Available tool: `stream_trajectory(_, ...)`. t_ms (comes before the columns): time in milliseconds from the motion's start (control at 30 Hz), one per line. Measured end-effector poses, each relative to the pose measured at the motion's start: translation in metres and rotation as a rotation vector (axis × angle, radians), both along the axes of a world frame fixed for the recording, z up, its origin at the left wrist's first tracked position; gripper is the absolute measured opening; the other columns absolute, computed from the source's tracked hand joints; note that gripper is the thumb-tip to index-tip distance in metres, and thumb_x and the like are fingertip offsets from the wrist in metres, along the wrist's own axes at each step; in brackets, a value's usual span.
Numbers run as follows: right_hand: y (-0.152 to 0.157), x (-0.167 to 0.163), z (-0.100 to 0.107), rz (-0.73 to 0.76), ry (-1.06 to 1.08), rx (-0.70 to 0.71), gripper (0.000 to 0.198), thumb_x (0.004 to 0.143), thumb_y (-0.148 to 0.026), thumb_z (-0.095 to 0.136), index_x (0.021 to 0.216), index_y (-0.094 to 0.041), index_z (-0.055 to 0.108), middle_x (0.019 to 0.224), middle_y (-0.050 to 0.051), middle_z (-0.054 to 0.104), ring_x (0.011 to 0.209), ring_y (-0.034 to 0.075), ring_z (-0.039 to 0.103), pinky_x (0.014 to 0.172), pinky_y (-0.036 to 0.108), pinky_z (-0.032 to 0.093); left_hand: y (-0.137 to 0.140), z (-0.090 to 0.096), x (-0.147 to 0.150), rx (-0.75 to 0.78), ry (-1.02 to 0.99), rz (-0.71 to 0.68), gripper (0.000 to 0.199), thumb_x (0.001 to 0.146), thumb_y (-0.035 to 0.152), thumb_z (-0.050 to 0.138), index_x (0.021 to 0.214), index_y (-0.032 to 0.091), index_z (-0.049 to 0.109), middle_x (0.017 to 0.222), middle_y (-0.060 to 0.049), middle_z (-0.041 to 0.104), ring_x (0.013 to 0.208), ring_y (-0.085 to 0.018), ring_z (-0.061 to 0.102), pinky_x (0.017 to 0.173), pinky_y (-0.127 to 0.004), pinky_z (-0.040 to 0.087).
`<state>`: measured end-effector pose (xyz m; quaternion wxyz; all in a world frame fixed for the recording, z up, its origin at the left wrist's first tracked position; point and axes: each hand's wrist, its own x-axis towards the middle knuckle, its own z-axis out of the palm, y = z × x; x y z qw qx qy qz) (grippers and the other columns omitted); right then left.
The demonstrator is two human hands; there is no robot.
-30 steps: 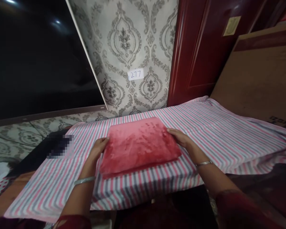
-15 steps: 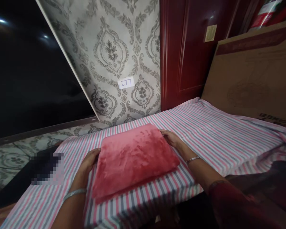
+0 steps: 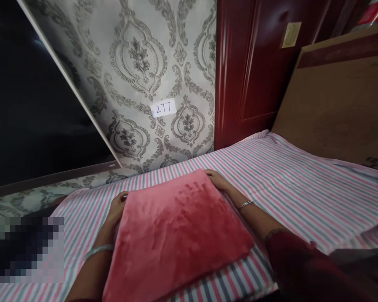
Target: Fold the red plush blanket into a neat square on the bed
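A flat, folded pink-red plush cloth point(image 3: 176, 235) lies on a striped sheet point(image 3: 290, 193), its near part reaching the bottom of the view. Darker brushed streaks mark its pile. At its far left corner my left hand point(image 3: 117, 205) is closed round the edge, some fingers hidden by the cloth. My right hand point(image 3: 216, 179) grips the far right corner in the same way, its fingertips partly out of sight. Both forearms run along the cloth's sides.
A dark screen point(image 3: 40, 109) stands at the left, beside patterned wallpaper bearing a paper label point(image 3: 163, 108) marked 277. Behind the sheet at right are a dark red wooden panel point(image 3: 248, 63) and a large cardboard box point(image 3: 343, 100). A blurred-out patch point(image 3: 31, 249) covers something at lower left.
The cloth appears larger and nearer, its near edge lower in view. My hands have shifted from its sides toward the far corners. The camera view has moved slightly.
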<state>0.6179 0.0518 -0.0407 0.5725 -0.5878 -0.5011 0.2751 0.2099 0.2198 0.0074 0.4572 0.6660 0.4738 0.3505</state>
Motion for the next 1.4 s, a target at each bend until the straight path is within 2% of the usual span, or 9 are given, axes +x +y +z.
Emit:
stream_trajectory(133,0.011,0.009,0.002,0.061,-0.031,-0.023,0.03,0.072,-0.045,0.068,0.086,-0.021,0.08,0.103,0.006,0.075,0.102,0.029,0.066,0.095,0.041,0.049,0.011,-0.005,0.005,0.066,-0.045,-0.015,0.061,0.044,0.045,0.085,0.095,0.018,0.067,0.075,-0.002,0.071,0.066,-0.018,0.065,0.061,-0.027,0.051)
stream_trajectory(300,0.017,0.015,0.009,0.266,-0.086,-0.059,0.034,0.067,-0.042,0.071,0.093,-0.021,0.08,0.103,0.003,0.076,0.1,0.028,0.066,0.091,0.038,0.051,0.004,0.002,0.01,0.123,0.119,-0.077,0.045,0.045,0.046,0.082,0.079,0.019,0.07,0.088,-0.009,0.076,0.091,-0.028,0.07,0.085,-0.035,0.055)
stream_trajectory(433,0.019,0.012,0.003,0.148,0.022,-0.068,0.033,0.07,-0.043,0.069,0.091,-0.019,0.077,0.095,0.004,0.074,0.093,0.025,0.066,0.083,0.034,0.052,-0.003,0.007,0.011,0.123,0.134,-0.052,0.041,0.051,0.048,0.077,0.078,0.018,0.07,0.079,-0.007,0.075,0.087,-0.028,0.069,0.076,-0.033,0.057)
stream_trajectory(533,0.018,0.011,-0.003,0.122,-0.019,-0.033,0.03,0.069,-0.041,0.07,0.088,-0.019,0.076,0.097,0.005,0.071,0.092,0.024,0.064,0.083,0.033,0.05,-0.006,0.01,0.012,0.086,0.131,-0.048,0.041,0.051,0.049,0.077,0.078,0.018,0.071,0.073,-0.005,0.073,0.081,-0.028,0.068,0.07,-0.032,0.056)
stream_trajectory(633,0.024,0.011,-0.009,0.057,-0.121,-0.003,0.022,0.064,-0.035,0.071,0.079,-0.019,0.073,0.089,0.004,0.066,0.084,0.021,0.06,0.077,0.031,0.048,-0.007,0.013,0.014,-0.006,0.093,-0.043,0.043,0.047,0.045,0.08,0.079,0.019,0.072,0.071,-0.005,0.072,0.077,-0.027,0.068,0.069,-0.034,0.056)
stream_trajectory(767,0.032,0.01,-0.018,-0.087,-0.125,0.032,0.016,0.065,-0.034,0.065,0.073,-0.02,0.065,0.079,0.001,0.06,0.074,0.018,0.054,0.069,0.029,0.043,-0.008,0.015,0.015,-0.137,0.039,-0.013,0.046,0.045,0.044,0.082,0.081,0.018,0.071,0.068,-0.003,0.07,0.069,-0.025,0.066,0.062,-0.032,0.053)
stream_trajectory(967,0.026,0.011,-0.023,-0.246,-0.09,0.116,0.025,0.077,-0.046,0.058,0.078,-0.021,0.059,0.081,0.002,0.063,0.078,0.02,0.055,0.072,0.031,0.045,-0.008,0.014,0.012,-0.014,0.063,0.106,0.05,0.045,0.056,0.081,0.073,0.019,0.064,0.063,0.0,0.067,0.065,-0.021,0.063,0.053,-0.026,0.047)
stream_trajectory(1267,0.024,0.016,-0.026,-0.253,-0.014,0.085,0.029,0.08,-0.051,0.052,0.082,-0.023,0.057,0.08,0.003,0.064,0.08,0.022,0.057,0.074,0.032,0.046,-0.005,0.01,0.005,0.0,0.085,0.117,0.05,0.053,0.06,0.078,0.08,0.02,0.067,0.066,-0.002,0.069,0.068,-0.024,0.066,0.053,-0.028,0.051)
stream_trajectory(1400,0.022,0.01,-0.024,-0.099,0.072,0.007,0.04,0.076,-0.05,0.063,0.106,-0.023,0.059,0.079,0.001,0.065,0.071,0.02,0.057,0.065,0.03,0.044,0.002,0.006,0.004,-0.061,0.09,-0.012,0.05,0.043,0.049,0.087,0.079,0.019,0.069,0.068,-0.003,0.071,0.07,-0.026,0.068,0.058,-0.03,0.055)
